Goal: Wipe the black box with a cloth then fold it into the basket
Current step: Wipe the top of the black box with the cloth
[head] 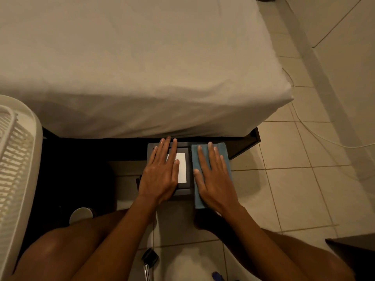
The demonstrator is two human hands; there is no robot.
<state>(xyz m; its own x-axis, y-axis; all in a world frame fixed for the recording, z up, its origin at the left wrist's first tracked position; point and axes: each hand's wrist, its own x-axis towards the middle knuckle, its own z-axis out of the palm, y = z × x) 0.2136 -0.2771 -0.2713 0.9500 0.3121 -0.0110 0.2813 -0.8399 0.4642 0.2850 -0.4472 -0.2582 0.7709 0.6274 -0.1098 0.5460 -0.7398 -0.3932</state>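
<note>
The black box (183,190) lies flat on the tiled floor at the foot of the bed, with a white label on its top. My left hand (160,171) rests flat on the box, fingers spread, covering its left part. A folded blue cloth (222,153) lies on the floor right beside the box, touching its right side. My right hand (213,177) lies flat on the cloth with its fingers extended. The white slatted basket (14,151) stands at the left edge of the view.
A bed with a white sheet (142,67) fills the upper part, its dark frame (245,142) just behind the box. A round white cup (81,214) sits left of my knee. A white cable (316,134) trails over the tiles at the right. A dark tool (150,258) lies between my legs.
</note>
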